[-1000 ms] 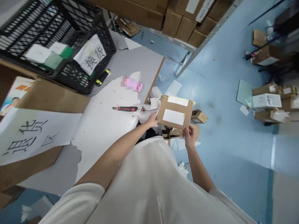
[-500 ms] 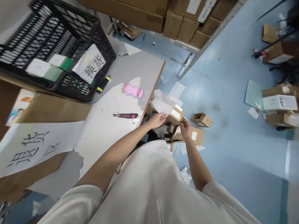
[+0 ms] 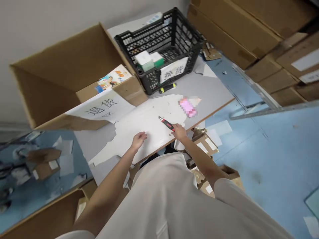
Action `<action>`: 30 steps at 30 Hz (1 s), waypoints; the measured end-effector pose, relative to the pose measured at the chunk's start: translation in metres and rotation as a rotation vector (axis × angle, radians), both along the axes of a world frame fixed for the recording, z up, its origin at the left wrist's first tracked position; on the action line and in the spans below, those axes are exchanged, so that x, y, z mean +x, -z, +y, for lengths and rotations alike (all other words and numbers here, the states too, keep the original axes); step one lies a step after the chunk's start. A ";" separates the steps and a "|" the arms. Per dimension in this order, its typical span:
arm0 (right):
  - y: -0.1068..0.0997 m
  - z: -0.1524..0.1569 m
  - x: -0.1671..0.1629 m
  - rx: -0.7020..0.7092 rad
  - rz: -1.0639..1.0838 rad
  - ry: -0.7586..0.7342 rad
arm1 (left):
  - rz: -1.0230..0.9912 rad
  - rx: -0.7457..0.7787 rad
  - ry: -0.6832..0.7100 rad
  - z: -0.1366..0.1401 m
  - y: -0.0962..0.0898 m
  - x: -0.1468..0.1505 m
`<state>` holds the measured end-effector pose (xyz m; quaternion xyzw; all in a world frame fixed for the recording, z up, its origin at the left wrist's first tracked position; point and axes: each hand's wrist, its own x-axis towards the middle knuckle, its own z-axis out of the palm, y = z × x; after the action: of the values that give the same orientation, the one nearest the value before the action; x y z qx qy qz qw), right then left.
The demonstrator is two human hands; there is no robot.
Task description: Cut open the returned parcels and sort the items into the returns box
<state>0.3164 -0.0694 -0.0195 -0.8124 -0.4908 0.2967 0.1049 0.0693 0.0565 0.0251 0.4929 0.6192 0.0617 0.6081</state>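
My right hand point(image 3: 178, 131) is at the near edge of the white-topped table point(image 3: 152, 132), its fingers closed on the rear end of a black and red utility knife point(image 3: 166, 123). The knife's blade end points away to the left, low over the tabletop. Left of it, my left hand point(image 3: 139, 140) hovers over the table with loosely curled fingers, thumb apart, and nothing in it. A pink blurred item point(image 3: 188, 107) lies beyond the knife. Farther back, a black and yellow cutter point(image 3: 167, 88) rests against the crate.
A black plastic crate point(image 3: 152, 81) holding small white-green boxes stands at the table's back. Beside it is a large open carton point(image 3: 59, 69) with a paper sign point(image 3: 101, 108). Cardboard boxes point(image 3: 204, 144) and papers litter the blue floor at right. Stacked cartons point(image 3: 249, 36) fill a rack.
Both hands have moved from the small cardboard box above the floor pile to the tabletop. My right hand has taken hold of the knife. The view has turned left.
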 end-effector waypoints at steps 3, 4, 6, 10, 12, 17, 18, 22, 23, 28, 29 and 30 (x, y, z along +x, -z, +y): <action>0.014 0.035 -0.007 -0.061 -0.124 -0.087 | 0.026 0.007 -0.117 -0.020 0.001 -0.043; 0.018 0.045 -0.006 -0.045 -0.138 -0.075 | 0.029 0.011 -0.166 -0.028 0.002 -0.059; 0.025 0.063 -0.001 0.016 -0.143 -0.035 | 0.032 0.015 -0.276 -0.048 0.002 -0.093; 0.022 0.081 0.003 0.136 -0.137 -0.009 | 0.053 0.004 -0.507 -0.077 0.006 -0.151; 0.014 0.078 -0.007 0.179 -0.161 -0.031 | 0.056 0.005 -0.582 -0.083 0.007 -0.170; -0.016 0.077 -0.086 0.258 -0.020 -0.386 | -0.013 0.171 -0.659 -0.094 -0.008 -0.208; -0.024 0.085 -0.115 0.251 0.064 -0.500 | -0.032 0.220 -0.673 -0.097 -0.012 -0.221; -0.068 0.119 -0.279 0.288 0.337 -0.947 | -0.044 0.413 -0.875 -0.128 -0.022 -0.296; -0.080 0.123 -0.328 0.305 0.382 -1.062 | -0.025 0.439 -0.954 -0.142 -0.020 -0.319; -0.089 0.118 -0.550 0.139 0.323 -1.685 | 0.205 0.334 -1.355 -0.237 0.019 -0.420; -0.080 0.116 -0.583 0.072 0.256 -1.781 | 0.250 0.279 -1.405 -0.258 0.029 -0.436; -0.067 0.114 -0.611 -0.004 0.183 -1.854 | 0.284 0.222 -1.445 -0.278 0.038 -0.448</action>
<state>-0.2943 0.0447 0.0478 -0.0695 -0.9330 0.3255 -0.1371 -0.3790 -0.2217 -0.0133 0.0248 0.8519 0.4439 0.2769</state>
